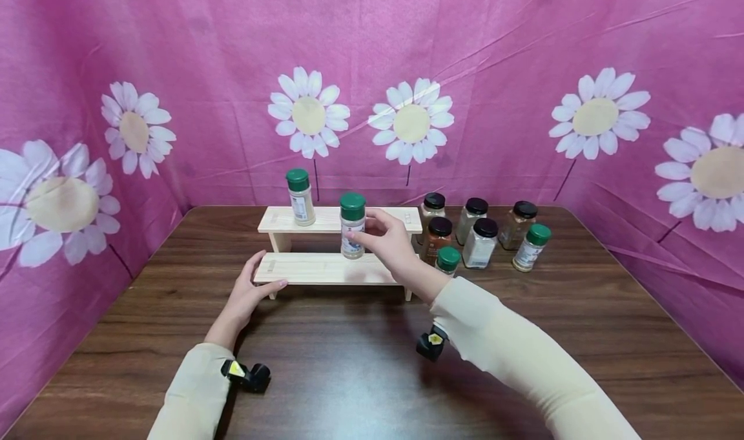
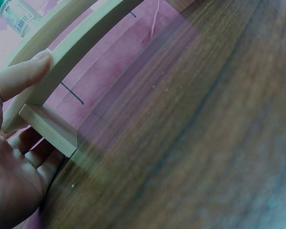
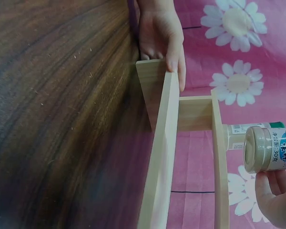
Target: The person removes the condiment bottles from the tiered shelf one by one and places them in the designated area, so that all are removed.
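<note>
A two-tier pale wooden rack [image 1: 325, 269] stands on the table. My left hand [image 1: 247, 291] grips the left end of its lower shelf, the thumb on the front edge, as the left wrist view also shows. In my right hand [image 1: 389, 240] is a green-capped spice jar [image 1: 352, 227], pinched upright between thumb and fingers and raised in front of the upper shelf. The right wrist view shows the clear base of this held jar [image 3: 257, 150] off the wood. Another green-capped jar [image 1: 301, 198] stands at the left of the upper shelf.
Right of the rack stand several black-capped jars, among them a white-filled one [image 1: 480, 244] and a reddish one [image 1: 437, 240]. A green-capped jar [image 1: 530, 249] is at their right, and another [image 1: 447, 260] is partly hidden by my right wrist. A pink flowered cloth [image 1: 494, 52] hangs behind.
</note>
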`<control>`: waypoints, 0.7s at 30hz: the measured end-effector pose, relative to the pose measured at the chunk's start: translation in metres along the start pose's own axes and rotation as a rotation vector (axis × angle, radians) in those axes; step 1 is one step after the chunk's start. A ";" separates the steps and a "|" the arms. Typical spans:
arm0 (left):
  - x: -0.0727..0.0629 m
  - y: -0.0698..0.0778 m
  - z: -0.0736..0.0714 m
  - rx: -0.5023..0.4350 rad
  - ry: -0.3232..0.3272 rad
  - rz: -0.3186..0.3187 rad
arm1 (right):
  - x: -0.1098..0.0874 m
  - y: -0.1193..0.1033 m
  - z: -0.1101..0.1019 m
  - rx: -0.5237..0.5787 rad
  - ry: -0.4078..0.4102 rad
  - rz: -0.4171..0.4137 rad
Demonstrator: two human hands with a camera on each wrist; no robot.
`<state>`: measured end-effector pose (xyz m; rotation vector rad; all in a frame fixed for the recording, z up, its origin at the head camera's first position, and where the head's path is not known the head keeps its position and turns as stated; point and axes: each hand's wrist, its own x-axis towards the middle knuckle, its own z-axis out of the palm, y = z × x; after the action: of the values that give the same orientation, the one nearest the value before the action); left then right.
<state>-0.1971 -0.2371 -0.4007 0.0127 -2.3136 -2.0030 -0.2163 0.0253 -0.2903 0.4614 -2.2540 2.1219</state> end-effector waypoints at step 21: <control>0.001 0.000 0.000 0.002 0.001 -0.015 | -0.044 -0.008 -0.041 0.049 -0.070 -0.043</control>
<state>-0.1983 -0.2372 -0.4011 0.0313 -2.3217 -2.0078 -0.1799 0.0743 -0.2882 0.5891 -2.2107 2.1773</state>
